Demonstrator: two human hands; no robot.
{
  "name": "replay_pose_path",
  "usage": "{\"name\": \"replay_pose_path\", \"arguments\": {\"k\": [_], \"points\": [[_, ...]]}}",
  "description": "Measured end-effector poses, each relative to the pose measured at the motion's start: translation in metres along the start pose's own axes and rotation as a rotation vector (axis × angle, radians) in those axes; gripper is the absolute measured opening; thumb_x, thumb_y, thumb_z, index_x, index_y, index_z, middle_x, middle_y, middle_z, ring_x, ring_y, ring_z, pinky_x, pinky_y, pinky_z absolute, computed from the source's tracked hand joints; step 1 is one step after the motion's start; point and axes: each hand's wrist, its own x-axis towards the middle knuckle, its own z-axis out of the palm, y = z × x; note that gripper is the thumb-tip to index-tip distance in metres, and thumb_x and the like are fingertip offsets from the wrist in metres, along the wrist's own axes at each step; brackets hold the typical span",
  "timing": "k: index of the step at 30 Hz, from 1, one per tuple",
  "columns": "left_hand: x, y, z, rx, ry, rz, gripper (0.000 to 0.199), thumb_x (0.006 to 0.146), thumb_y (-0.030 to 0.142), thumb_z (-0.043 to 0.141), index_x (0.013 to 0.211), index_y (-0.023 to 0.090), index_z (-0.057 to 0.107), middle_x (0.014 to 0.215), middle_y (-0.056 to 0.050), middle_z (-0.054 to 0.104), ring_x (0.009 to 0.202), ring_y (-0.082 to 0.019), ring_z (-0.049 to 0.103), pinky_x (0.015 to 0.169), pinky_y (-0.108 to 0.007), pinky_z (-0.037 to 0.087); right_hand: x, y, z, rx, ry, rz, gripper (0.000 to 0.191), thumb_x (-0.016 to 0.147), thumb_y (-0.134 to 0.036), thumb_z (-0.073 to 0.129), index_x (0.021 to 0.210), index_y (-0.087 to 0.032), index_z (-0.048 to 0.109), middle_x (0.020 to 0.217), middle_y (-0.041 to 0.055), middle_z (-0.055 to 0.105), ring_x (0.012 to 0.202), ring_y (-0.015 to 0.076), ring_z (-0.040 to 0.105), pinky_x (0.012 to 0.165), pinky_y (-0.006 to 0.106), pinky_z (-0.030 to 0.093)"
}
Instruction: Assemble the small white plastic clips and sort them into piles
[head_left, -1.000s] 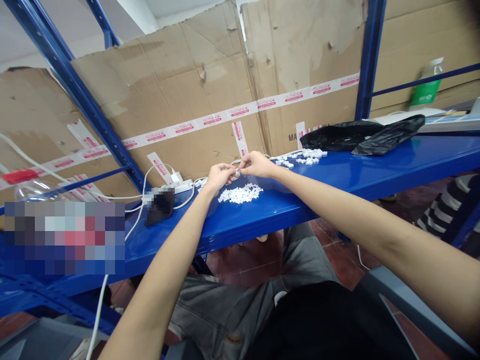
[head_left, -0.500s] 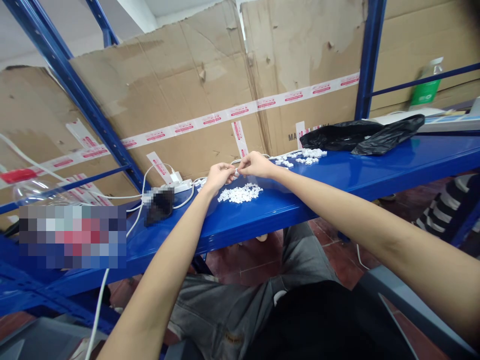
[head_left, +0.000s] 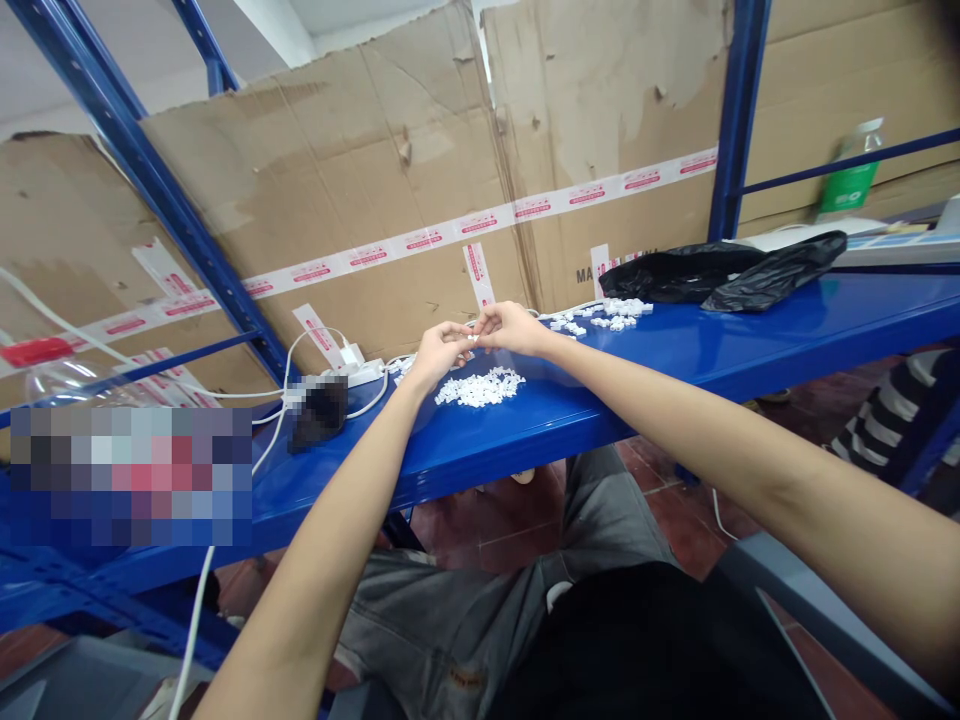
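Above the blue steel shelf [head_left: 637,390], the right hand's [head_left: 511,328] fingers pinch a small white plastic piece [head_left: 471,339]. The left hand [head_left: 439,355] is just beside it, its grip unclear. Below lies a heap of white plastic pieces [head_left: 480,388]; a smaller scattered heap [head_left: 607,314] lies farther right.

Blue steel shelf [head_left: 480,445], seen along its length. Centre: heap of small white plastic pieces [head_left: 480,388] near the front edge. Right: scatter of the same pieces [head_left: 607,315] along the rear edge, just beside a black plastic bag [head_left: 720,275]. Left: white power strip [head_left: 358,374] at the rear edge, with white cables [head_left: 373,400].
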Motion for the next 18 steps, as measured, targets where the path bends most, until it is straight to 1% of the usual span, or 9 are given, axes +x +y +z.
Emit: {"name": "replay_pose_path", "arguments": {"k": [5,11,15,18], "points": [[0.0001,0.0007,0.0015,0.056,-0.005,0.0,0.021,0.069,0.01,0.074,0.085,0.013,0.06,0.063,-0.002,0.063,0.053,-0.012,0.057,0.047,-0.022,0.045,-0.0025,-0.0031,0.0004,0.022,-0.025,0.015,0.022,0.073,-0.008,0.076,0.09,-0.013,0.063,0.066,0.0002,0.068,0.056,0.0109,0.063,0.056,0.022,0.052],[-0.0006,-0.0007,0.0011,0.165,0.014,0.028,0.019,0.071,0.009,0.068,0.082,0.016,0.055,0.062,0.0,0.061,0.05,-0.011,0.054,0.043,-0.021,0.039,-0.0025,-0.0035,0.0019,0.077,-0.083,0.022,0.023,0.072,-0.001,0.07,0.09,-0.013,0.063,0.068,0.0021,0.069,0.058,0.0138,0.065,0.056,0.025,0.053],[-0.0026,-0.0008,0.0008,0.219,0.013,0.03,0.021,0.07,0.01,0.07,0.082,0.017,0.053,0.063,0.0,0.062,0.05,-0.011,0.053,0.044,-0.021,0.037,-0.0025,-0.004,0.0019,0.048,-0.097,0.038,0.027,0.069,0.003,0.066,0.091,-0.012,0.063,0.066,0.0019,0.069,0.057,0.0138,0.064,0.056,0.025,0.052],[-0.0032,-0.0013,0.0006,0.229,0.009,0.034,0.021,0.071,0.009,0.069,0.082,0.016,0.052,0.062,0.001,0.061,0.048,-0.01,0.051,0.046,-0.021,0.037,-0.0023,-0.0037,0.0021,0.028,-0.101,0.044,0.03,0.068,0.004,0.065,0.092,-0.012,0.064,0.066,0.0014,0.069,0.057,0.0131,0.063,0.056,0.025,0.052]]}}
